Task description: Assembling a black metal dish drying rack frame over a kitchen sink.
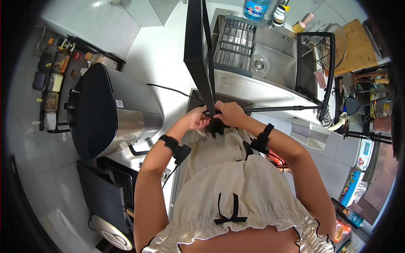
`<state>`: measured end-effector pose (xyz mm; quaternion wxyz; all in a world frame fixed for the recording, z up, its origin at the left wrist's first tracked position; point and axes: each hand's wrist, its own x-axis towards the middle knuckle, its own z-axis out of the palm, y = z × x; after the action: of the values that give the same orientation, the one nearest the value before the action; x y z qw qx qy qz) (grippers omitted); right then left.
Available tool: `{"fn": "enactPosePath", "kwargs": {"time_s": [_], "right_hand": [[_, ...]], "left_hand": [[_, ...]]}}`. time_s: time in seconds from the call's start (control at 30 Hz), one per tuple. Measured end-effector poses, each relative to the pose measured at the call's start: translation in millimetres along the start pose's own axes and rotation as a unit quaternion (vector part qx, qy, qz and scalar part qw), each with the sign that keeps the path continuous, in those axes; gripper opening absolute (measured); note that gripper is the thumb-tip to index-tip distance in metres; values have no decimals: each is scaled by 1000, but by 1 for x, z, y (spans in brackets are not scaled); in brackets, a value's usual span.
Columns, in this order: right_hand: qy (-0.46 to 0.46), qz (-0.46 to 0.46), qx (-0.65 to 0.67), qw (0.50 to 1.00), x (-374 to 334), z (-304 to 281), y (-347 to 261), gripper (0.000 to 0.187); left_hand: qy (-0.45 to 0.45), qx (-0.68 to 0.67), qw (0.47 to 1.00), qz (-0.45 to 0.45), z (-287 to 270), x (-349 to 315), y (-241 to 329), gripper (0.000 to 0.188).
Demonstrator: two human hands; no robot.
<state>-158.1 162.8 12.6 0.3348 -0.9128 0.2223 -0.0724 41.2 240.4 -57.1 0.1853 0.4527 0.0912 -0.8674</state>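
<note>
A black metal rack frame (196, 63) reaches up from in front of my body over the counter. A thin black rod (278, 109) runs from near my hands to a black U-shaped end piece (331, 63) on the right. My left hand (198, 118) is closed around the frame's lower corner, with its fingertips pressed at the joint. Against the same corner from the other side, my right hand (230, 114) has its fingers curled on the frame. Whether a small fastener sits between the fingers is hidden. Black straps with small devices circle both forearms.
Beyond the counter edge lies a steel sink (287, 55) with a grey drain basket (236, 44). A large black-and-silver appliance (126, 114) stands left, beside a seasoning rack (55, 92). Right are a wooden cutting board (352, 46) and hanging utensils (371, 103).
</note>
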Motion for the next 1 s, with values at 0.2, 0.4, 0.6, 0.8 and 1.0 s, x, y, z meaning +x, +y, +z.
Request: {"fn": "enactPosePath", "kwargs": {"time_s": [0.2,0.4,0.6,0.8,1.0], "right_hand": [[12,-9,1,1000,-1,2,8,29],[15,-4,6,1000,-1,2,8,29],[-21,-11,-1,1000,1,4,-2,28],[-36,26,-10,999,-7,-1,8,28],[-58,29,-21,998,0,3,-1,30]], "left_hand": [[122,152,981,-17,37,-3,19,42],[107,146,983,36,37,-3,15,41],[257,466,744,404,-24,66,-20,19],[382,480,643,458,32,50,-25,12],[433,382,504,642,36,46,-36,40]]}}
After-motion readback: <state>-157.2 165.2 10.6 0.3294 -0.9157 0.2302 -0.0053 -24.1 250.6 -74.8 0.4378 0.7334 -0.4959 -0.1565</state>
